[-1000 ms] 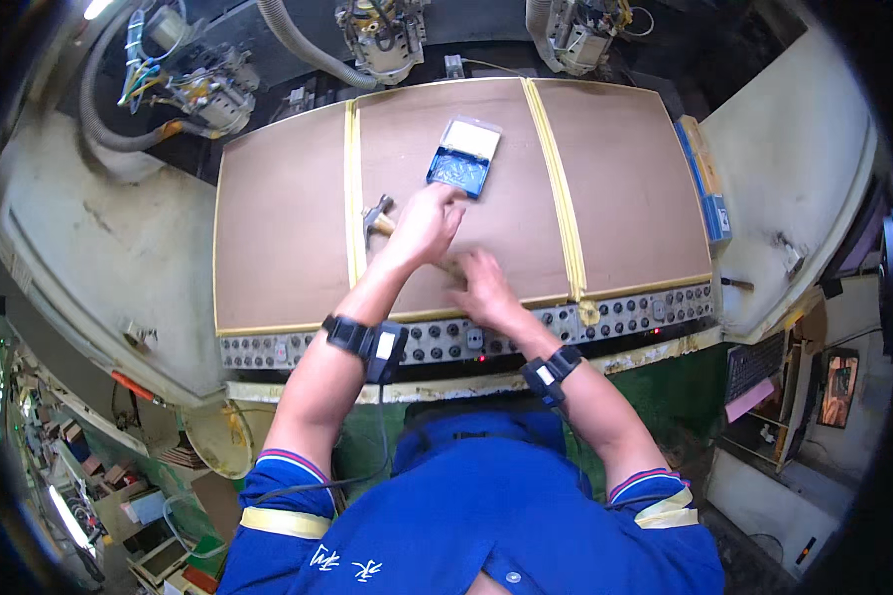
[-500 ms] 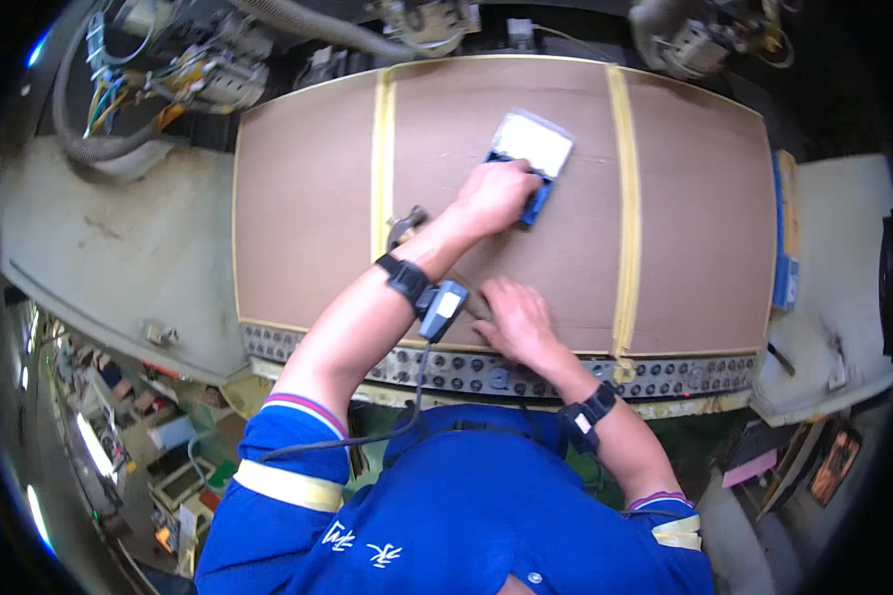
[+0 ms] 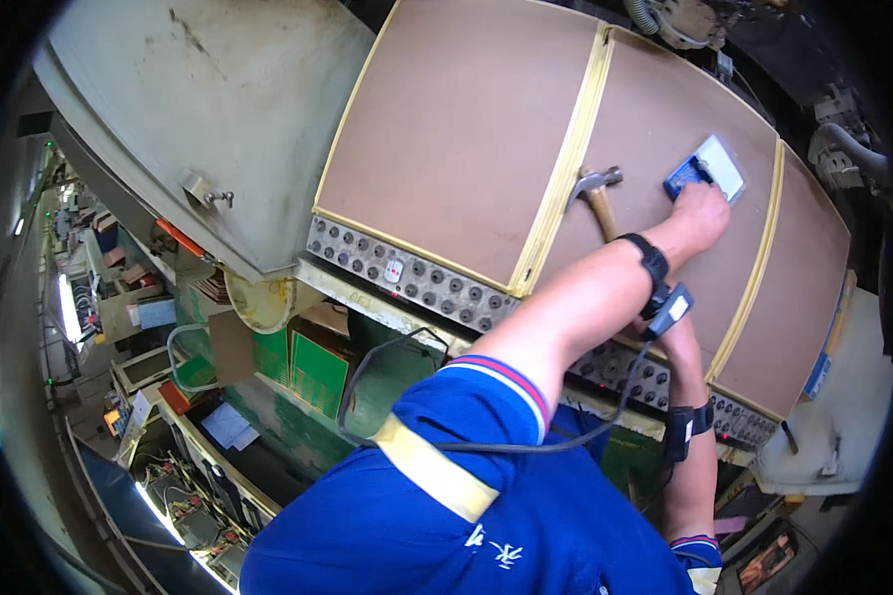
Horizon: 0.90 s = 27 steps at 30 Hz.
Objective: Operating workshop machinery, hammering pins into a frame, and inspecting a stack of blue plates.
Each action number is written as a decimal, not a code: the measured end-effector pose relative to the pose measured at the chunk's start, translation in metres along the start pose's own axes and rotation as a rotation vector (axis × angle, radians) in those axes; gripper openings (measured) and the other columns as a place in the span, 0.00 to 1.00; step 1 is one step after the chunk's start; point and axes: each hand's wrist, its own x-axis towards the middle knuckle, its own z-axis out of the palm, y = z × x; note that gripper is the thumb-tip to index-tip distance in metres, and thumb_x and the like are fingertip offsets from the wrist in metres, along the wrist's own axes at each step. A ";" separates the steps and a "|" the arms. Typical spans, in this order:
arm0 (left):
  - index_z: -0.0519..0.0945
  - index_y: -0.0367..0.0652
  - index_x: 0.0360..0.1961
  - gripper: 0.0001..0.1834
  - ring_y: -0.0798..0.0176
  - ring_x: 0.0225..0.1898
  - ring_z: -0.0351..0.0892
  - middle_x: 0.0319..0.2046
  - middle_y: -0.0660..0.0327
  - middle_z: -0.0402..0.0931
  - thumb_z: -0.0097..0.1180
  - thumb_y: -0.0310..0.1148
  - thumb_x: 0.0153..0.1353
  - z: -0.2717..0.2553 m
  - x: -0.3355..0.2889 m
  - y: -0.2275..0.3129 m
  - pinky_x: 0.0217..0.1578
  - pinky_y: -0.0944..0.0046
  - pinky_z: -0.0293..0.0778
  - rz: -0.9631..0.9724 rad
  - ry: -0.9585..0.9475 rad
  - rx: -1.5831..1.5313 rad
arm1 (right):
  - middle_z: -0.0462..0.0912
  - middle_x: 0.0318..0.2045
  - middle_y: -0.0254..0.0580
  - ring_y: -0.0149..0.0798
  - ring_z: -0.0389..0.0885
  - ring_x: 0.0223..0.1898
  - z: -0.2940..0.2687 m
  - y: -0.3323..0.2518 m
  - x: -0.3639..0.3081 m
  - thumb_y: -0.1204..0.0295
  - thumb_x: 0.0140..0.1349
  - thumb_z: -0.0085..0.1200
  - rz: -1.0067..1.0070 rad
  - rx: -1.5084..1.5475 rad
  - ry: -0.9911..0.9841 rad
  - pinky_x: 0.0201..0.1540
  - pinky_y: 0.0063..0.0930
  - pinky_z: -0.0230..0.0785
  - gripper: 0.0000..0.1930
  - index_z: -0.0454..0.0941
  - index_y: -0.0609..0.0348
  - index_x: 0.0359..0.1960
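Observation:
On a brown panel (image 3: 466,109) with yellow taped strips lies a small blue plastic case (image 3: 687,177), its whitish lid (image 3: 721,169) swung back. My left hand (image 3: 702,213) is at this case with its fingers bent down into it; whatever is between the fingertips is hidden. A claw hammer (image 3: 599,195) with a wooden handle rests on the panel left of that hand, and my left forearm covers the handle's lower end. My right hand (image 3: 679,337) is close to the panel's near edge, and its fingers are hidden behind my left wrist and the grey device strapped there.
A row of dark round knobs (image 3: 407,270) runs along the panel's near edge. Left stands a pale metal surface (image 3: 208,109) with a small fitting. A cable (image 3: 556,448) loops from my left wrist device. Machine parts and hoses (image 3: 848,149) stand beyond the panel.
The view has turned, so the panel now appears tilted and farther right. More of the hammer shows. My left hand stays at the blue case, and my right hand's fingers have become hidden.

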 end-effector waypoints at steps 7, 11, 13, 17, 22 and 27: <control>0.86 0.43 0.47 0.15 0.54 0.50 0.81 0.46 0.57 0.83 0.51 0.35 0.66 -0.003 -0.008 -0.002 0.44 0.55 0.77 0.001 0.167 0.103 | 0.82 0.47 0.33 0.29 0.77 0.43 0.046 0.006 -0.029 0.62 0.70 0.59 0.248 0.469 0.019 0.47 0.28 0.75 0.18 0.79 0.65 0.51; 0.81 0.42 0.36 0.07 0.48 0.37 0.87 0.35 0.50 0.84 0.53 0.30 0.61 -0.060 -0.033 -0.006 0.37 0.49 0.82 0.206 0.278 -0.252 | 0.84 0.48 0.41 0.36 0.80 0.47 0.064 0.014 -0.003 0.70 0.58 0.66 0.042 0.076 0.232 0.54 0.36 0.75 0.22 0.77 0.64 0.54; 0.82 0.36 0.37 0.08 0.37 0.40 0.82 0.38 0.39 0.82 0.55 0.27 0.59 -0.116 -0.079 -0.053 0.40 0.50 0.79 0.158 0.463 -0.689 | 0.85 0.45 0.57 0.51 0.83 0.48 0.062 -0.040 0.026 0.68 0.57 0.65 0.177 -0.077 0.288 0.54 0.41 0.74 0.24 0.77 0.67 0.54; 0.84 0.31 0.37 0.06 0.67 0.30 0.83 0.29 0.56 0.84 0.56 0.22 0.63 -0.160 -0.201 -0.139 0.36 0.66 0.80 -0.253 0.191 -0.913 | 0.86 0.36 0.56 0.49 0.86 0.38 0.061 -0.063 0.037 0.70 0.58 0.64 0.225 0.015 0.357 0.45 0.40 0.75 0.19 0.79 0.66 0.50; 0.83 0.33 0.37 0.03 0.67 0.34 0.84 0.32 0.58 0.84 0.59 0.21 0.65 -0.166 -0.360 -0.207 0.39 0.67 0.80 -0.606 0.086 -0.843 | 0.73 0.24 0.28 0.22 0.68 0.27 0.110 -0.081 -0.018 0.69 0.64 0.64 0.122 0.455 0.541 0.30 0.23 0.63 0.10 0.79 0.61 0.40; 0.82 0.34 0.39 0.03 0.68 0.34 0.84 0.33 0.58 0.84 0.59 0.21 0.66 -0.155 -0.409 -0.206 0.37 0.69 0.81 -0.724 0.118 -1.148 | 0.69 0.22 0.25 0.22 0.65 0.24 0.136 -0.114 -0.064 0.65 0.70 0.59 0.257 0.503 0.612 0.27 0.23 0.61 0.11 0.77 0.60 0.37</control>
